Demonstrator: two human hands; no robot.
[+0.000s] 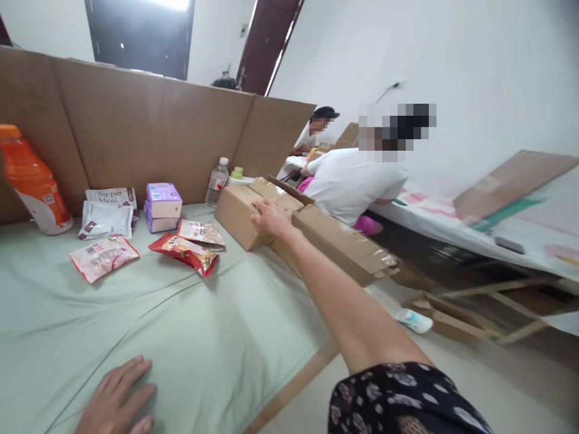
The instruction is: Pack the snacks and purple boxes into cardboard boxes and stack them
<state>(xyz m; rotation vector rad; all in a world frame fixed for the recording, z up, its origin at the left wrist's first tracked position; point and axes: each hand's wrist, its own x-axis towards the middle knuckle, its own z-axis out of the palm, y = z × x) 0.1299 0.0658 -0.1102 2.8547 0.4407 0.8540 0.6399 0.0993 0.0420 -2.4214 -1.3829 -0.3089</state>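
My right hand (270, 218) reaches far forward and rests on top of a brown cardboard box (237, 216) at the table's right side, fingers spread over its upper edge. A second, longer taped box (344, 242) lies just right of it, under my forearm. My left hand (116, 402) lies flat and open on the pale green tablecloth (181, 337) near the front edge, holding nothing.
Snack packets (186, 252), white pouches (107, 218), purple boxes (163, 207), a water bottle (217, 181) and an orange jug (36, 184) sit before a cardboard wall (149, 129). Two people in white shirts (353, 181) work behind the boxes. Another table (497, 232) stands at right.
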